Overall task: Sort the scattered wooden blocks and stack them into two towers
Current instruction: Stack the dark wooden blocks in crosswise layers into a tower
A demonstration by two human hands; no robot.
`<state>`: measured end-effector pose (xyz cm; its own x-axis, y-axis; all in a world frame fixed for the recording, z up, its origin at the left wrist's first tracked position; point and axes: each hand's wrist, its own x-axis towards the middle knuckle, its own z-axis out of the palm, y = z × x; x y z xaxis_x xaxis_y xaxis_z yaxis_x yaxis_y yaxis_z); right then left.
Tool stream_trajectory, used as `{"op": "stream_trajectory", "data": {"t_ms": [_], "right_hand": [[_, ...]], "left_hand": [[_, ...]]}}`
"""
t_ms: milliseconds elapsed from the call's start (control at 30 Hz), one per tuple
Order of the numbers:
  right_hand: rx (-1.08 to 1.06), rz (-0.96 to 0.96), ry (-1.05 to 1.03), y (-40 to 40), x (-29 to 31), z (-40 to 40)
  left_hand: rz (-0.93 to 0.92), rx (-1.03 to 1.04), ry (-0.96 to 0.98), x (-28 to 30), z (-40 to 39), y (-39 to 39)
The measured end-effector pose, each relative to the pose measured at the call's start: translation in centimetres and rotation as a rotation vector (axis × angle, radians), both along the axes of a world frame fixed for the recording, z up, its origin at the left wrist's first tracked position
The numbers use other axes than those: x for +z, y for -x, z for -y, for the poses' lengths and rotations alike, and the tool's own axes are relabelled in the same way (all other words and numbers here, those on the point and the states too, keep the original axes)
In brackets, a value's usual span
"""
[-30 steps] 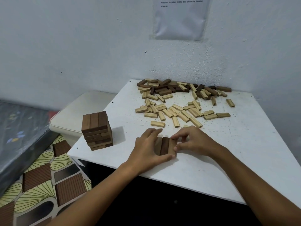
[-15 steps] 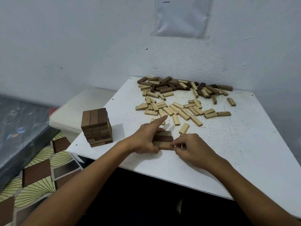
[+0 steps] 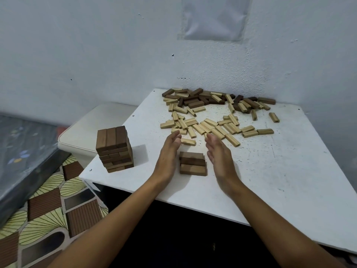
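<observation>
A row of three brown blocks (image 3: 192, 163) lies flat near the front of the white table (image 3: 280, 171). My left hand (image 3: 168, 154) stands with straight fingers just left of the row, and my right hand (image 3: 218, 154) mirrors it on the right; neither grips anything. A dark brown tower (image 3: 114, 148) several layers high stands at the table's front left corner. Scattered light blocks (image 3: 208, 126) cover the middle of the table, and a mixed dark and light pile (image 3: 212, 100) lies against the back wall.
A single light block (image 3: 187, 141) lies just beyond my fingertips. A white cushioned seat (image 3: 90, 130) adjoins the table's left side. The floor (image 3: 48, 206) at the left is patterned. A paper sheet (image 3: 214, 16) hangs on the wall.
The three brown blocks were turned to lie crosswise. Both hands have let go of them and now stand straight-fingered on either side.
</observation>
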<state>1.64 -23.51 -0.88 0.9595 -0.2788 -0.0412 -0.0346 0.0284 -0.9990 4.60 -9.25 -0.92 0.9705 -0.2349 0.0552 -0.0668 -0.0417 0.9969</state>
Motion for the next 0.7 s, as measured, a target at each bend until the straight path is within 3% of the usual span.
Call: {"op": "stream_trajectory", "data": {"t_ms": [267,533,700], "right_hand": [[-0.099,0.033,-0.201,0.2,0.3,-2.8],[-0.1,0.084,-0.175,0.2,0.1,-3.2],[-0.064,0.073,0.043,0.5,0.5,-1.6]], "left_hand": [[-0.037,0.087,0.141,-0.6,2.1,1.3],[-0.044,0.094,0.127,-0.8,2.4,1.4],[0.086,0.016,-0.125,-0.1,0.8,1.1]]}}
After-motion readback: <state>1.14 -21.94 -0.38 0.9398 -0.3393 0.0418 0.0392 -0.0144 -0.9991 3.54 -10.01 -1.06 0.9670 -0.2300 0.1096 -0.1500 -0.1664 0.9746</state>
